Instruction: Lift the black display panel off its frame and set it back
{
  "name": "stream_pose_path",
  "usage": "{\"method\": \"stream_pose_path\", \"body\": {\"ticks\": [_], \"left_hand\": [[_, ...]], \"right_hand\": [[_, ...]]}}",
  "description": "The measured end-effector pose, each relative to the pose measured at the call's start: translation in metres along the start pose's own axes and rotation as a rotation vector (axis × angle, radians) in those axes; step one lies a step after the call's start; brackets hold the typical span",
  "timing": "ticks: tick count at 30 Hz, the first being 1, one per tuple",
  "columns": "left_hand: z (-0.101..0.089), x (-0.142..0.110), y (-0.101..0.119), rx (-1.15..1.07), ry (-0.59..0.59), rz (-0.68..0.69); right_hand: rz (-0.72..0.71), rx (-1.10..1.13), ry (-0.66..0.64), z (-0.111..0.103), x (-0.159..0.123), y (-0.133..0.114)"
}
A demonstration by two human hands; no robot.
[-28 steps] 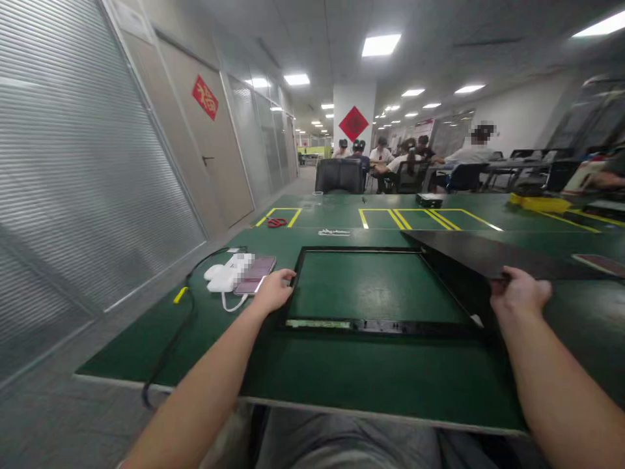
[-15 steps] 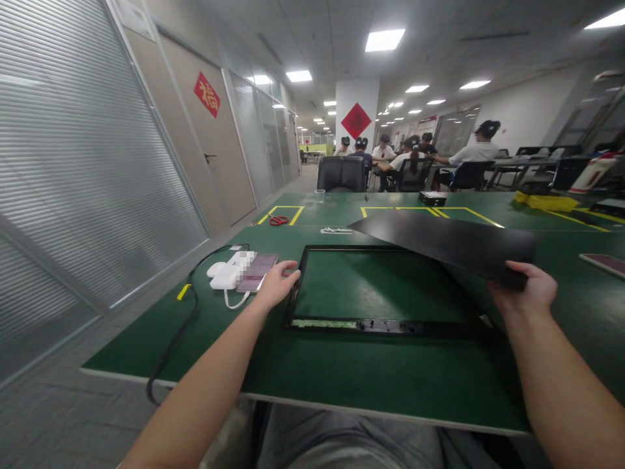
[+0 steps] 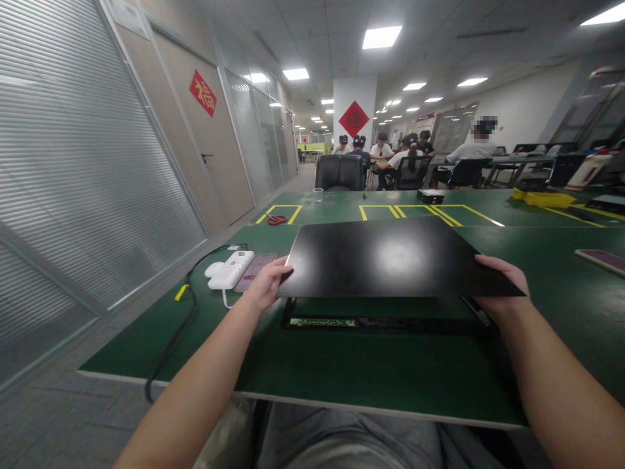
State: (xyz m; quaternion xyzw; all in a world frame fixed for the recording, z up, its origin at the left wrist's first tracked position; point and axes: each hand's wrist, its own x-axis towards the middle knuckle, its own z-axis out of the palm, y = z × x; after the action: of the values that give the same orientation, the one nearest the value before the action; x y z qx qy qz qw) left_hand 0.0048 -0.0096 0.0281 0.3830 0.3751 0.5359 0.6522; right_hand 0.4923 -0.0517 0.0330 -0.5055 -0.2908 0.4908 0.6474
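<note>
The left hand (image 3: 268, 283) and the right hand (image 3: 505, 281) are well apart, each closed on an opposite side edge of one flat black panel (image 3: 371, 260), thumbs at the top face and the other fingers mostly hidden beneath. The panel is held over one black frame (image 3: 424, 326) lying on the desk — it hides most of it, leaving the near bar with its green strip (image 3: 322, 322) in view; whether the two touch anywhere cannot be told. Near the left hand are one white block (image 3: 232, 270) and one phone-like slab (image 3: 255, 270), side by side, with one black cord (image 3: 191, 319) running past them to the desk's near edge. Farther back sit one pair of red-handled scissors (image 3: 277, 220), one clear cup (image 3: 318, 195), one black box (image 3: 430, 196) and one yellow tray (image 3: 544, 198); a second slab (image 3: 603, 260) lies at the right. The desk (image 3: 381, 384) is green, marked with yellow tape (image 3: 278, 207). Beyond it stands a black chair (image 3: 339, 172), with several people seated farther off. Two red diamonds hang in the room — one on the door (image 3: 219, 156), one on a white pillar (image 3: 355, 90).
</note>
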Motion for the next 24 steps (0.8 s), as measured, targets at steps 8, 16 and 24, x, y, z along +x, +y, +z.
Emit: {"method": "stream_pose_path", "body": {"ticks": [8,16,24], "left_hand": [[0.003,0.000,0.008,-0.087,0.059,0.040],[0.002,0.000,0.003,-0.069,0.092,0.072],[0.005,-0.001,-0.008,-0.003,0.066,0.071]], "right_hand": [[0.233,-0.250,-0.109,0.005,0.002,0.008],[0.086,-0.466,0.118,0.000,0.019,0.021],[0.057,-0.538,0.215,-0.016,0.034,0.026]]}}
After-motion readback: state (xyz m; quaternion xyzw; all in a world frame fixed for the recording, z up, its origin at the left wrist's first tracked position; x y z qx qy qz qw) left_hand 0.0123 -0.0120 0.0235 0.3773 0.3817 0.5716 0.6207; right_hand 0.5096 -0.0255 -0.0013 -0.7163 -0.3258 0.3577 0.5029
